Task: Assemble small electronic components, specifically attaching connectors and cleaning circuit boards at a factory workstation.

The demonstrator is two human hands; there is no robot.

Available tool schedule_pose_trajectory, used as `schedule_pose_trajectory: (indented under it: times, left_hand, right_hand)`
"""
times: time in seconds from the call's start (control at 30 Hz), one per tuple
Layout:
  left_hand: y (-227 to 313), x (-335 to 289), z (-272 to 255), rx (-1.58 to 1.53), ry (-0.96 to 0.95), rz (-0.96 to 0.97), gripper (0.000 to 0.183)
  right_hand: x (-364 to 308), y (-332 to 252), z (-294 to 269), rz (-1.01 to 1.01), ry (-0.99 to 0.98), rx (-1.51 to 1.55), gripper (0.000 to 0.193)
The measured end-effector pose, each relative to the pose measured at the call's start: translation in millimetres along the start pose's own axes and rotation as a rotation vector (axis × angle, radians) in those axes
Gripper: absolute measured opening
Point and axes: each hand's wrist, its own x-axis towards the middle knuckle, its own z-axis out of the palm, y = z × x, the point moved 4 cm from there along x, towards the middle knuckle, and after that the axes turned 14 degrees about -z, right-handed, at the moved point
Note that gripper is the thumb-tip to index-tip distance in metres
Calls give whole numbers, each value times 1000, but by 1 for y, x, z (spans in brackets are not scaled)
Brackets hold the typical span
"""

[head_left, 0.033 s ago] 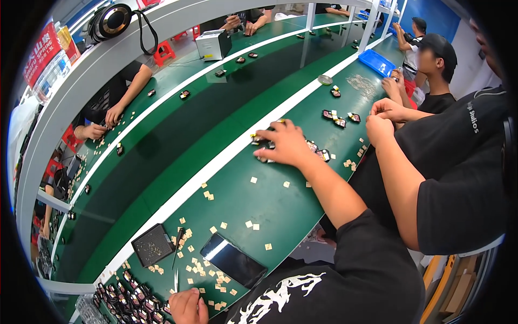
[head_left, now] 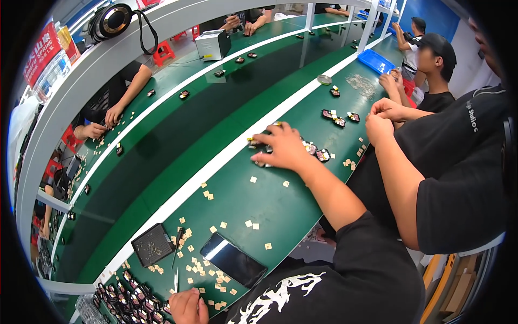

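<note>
My right hand (head_left: 285,148) lies palm down, fingers spread, over a cluster of small black modules with yellow and white parts. Several modules (head_left: 322,155) show beside the wrist; those under the palm are hidden. At the bottom edge my left hand (head_left: 189,306) is closed around a pair of tweezers (head_left: 176,281), points up. A heap of similar black modules (head_left: 135,297) lies to its left. Small cream squares (head_left: 199,267) are scattered ahead of it, beside a black phone (head_left: 234,260). A dark screwdriver-like tool (head_left: 177,248) leans by a black tray (head_left: 152,245) holding tiny metal bits.
A white strip (head_left: 216,170) separates my green table from a darker green belt. A co-worker's hands (head_left: 384,119) work close on my right, near more modules (head_left: 339,122). Beyond are a round tin (head_left: 324,80) and a blue tray (head_left: 376,62). A grey shelf frame (head_left: 32,162) curves along the left.
My right hand has shifted very slightly toward me and left over the modules. My left hand stays still with the tweezers.
</note>
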Motion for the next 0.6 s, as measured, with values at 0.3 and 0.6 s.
schedule_pose_trajectory:
  times: [0.3, 0.6]
  left_hand:
    - [-2, -5, -3, -21, 17, 33, 26]
    - [-7, -6, -3, -18, 0, -1, 24]
  right_hand:
    - [-30, -73, -9, -257, -87, 77, 62]
    - [-17, 130, -65, 725, 111, -151, 62]
